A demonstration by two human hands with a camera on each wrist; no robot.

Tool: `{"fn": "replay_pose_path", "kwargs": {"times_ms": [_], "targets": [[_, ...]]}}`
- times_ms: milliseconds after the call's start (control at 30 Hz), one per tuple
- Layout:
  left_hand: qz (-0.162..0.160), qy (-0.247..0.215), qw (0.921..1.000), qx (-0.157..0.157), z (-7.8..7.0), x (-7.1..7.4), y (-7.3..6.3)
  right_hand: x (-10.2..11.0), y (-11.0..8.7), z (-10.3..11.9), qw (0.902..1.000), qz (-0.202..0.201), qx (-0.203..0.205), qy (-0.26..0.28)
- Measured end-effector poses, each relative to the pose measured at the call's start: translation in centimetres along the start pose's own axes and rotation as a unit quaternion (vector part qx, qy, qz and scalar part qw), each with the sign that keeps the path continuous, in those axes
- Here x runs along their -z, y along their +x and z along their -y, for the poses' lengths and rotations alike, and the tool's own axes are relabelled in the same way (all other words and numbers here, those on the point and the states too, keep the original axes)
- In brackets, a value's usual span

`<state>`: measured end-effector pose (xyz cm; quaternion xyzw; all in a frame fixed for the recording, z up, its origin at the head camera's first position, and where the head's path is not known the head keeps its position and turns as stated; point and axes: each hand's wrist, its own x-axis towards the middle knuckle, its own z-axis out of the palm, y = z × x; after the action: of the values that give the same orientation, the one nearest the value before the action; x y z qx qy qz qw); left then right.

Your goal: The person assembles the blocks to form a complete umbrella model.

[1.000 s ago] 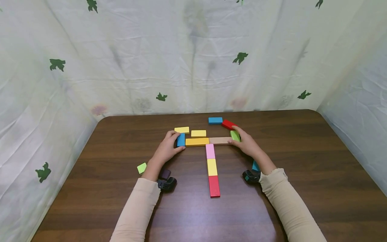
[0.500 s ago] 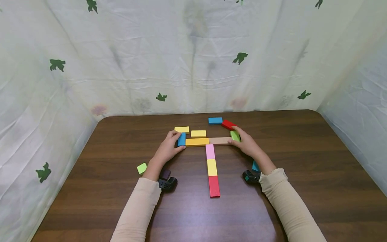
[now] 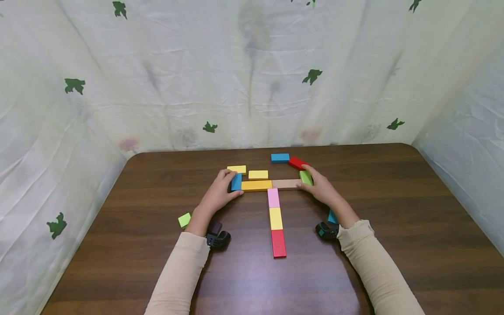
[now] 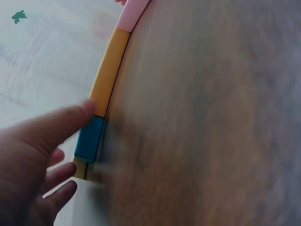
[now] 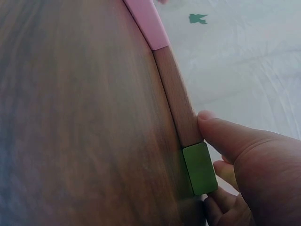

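Note:
On the brown table, my left hand (image 3: 215,192) grips a blue block (image 3: 236,182) between thumb and fingers. Its inner side sits right at the left end of an orange block (image 3: 256,186). Opposite, my right hand (image 3: 323,189) holds a light green block (image 3: 305,177) at the right end of a plain wooden block (image 3: 284,184). Orange and wooden blocks lie end to end as a crossbar. Below their joint runs a column of a pink block (image 3: 273,198), a yellow block (image 3: 275,218) and a red block (image 3: 278,243). In the wrist views, the thumbs reach the crossbar's ends.
Two loose yellow blocks (image 3: 258,175) lie just behind the crossbar. Farther back are another blue block (image 3: 280,158) and a tilted red block (image 3: 297,163) by my right fingers. A small green block (image 3: 184,220) and a dark purple block (image 3: 215,227) lie near my left wrist.
My left hand has shifted very slightly right with the blue block, toward the orange one. The right hand and the other blocks stay in place.

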<state>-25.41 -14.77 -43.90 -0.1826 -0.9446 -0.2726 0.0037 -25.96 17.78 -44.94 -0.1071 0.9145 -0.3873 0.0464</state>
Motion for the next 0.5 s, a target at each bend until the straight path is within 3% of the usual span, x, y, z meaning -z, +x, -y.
{"fn": "replay_pose_path", "kwargs": {"times_ms": [500], "targets": [[-0.028,-0.013,0.9993,-0.021,-1.8,0.1,2.0,0.1,0.0,-0.1,1.0,-0.001,0.004,-0.003]]}}
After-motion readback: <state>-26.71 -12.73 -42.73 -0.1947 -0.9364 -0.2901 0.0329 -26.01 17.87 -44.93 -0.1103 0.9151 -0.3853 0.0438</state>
